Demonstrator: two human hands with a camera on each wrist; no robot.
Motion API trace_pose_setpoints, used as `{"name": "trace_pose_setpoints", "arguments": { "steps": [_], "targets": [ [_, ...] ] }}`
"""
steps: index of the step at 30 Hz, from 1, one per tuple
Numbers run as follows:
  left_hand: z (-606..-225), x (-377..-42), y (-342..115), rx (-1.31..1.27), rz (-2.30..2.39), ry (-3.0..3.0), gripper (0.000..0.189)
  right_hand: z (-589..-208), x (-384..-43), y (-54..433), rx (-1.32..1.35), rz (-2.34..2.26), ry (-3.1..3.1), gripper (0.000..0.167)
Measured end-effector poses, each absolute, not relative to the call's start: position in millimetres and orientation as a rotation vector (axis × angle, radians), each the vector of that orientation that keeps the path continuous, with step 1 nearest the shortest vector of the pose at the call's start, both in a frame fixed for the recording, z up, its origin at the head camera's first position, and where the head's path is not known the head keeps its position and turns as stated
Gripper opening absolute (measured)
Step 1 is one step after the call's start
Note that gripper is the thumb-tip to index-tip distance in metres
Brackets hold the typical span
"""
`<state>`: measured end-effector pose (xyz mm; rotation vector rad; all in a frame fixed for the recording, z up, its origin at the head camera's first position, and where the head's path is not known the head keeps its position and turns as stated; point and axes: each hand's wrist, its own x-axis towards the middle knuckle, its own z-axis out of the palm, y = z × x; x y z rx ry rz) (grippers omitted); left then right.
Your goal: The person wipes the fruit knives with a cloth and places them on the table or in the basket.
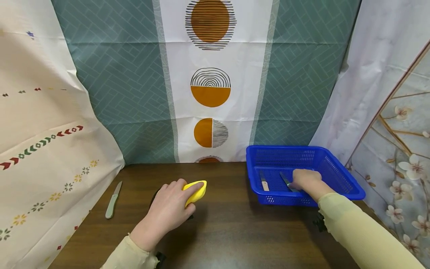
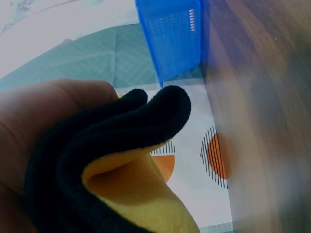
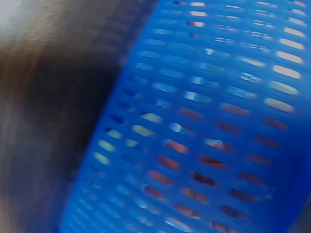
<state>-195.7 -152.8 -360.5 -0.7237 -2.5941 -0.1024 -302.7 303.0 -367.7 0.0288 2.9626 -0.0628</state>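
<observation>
At lower centre of the head view, the left grip [image 1: 170,203] holds a folded yellow-and-black cloth [image 1: 196,191] over the bench [image 1: 235,235]. At lower right, inside the basket [image 1: 283,200], the right grip [image 1: 306,180] is at a knife [image 1: 284,179] near a pink-handled knife [image 1: 264,185]; whether it holds it cannot be told. A green-handled knife [image 1: 112,203] lies lower left.

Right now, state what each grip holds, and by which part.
Left grip: yellow-black cloth, by its folded layers. Right grip: over a knife, its hold hidden; I cannot tell.
</observation>
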Motion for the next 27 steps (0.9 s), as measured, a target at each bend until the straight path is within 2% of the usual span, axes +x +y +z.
{"name": "trace_pose_setpoints", "arguments": {
  "steps": [4,12,27],
  "targets": [
    [-360.1,-193.7,-158.4,-0.687,-0.103,-2.626,0.061,-357.4,-302.9,294.0,-0.036,-0.054,3.092,0.036],
    [-360.2,-189.8,-170.2,-0.628,-0.103,-2.655,0.061,-343.6,-294.6,251.6,-0.195,-0.118,3.319,0.065],
    [-363.7,-177.7,-208.9,-0.509,-0.087,-2.725,0.062,-349.5,-274.4,174.2,-0.745,-0.099,3.498,0.07]
  ]
}}
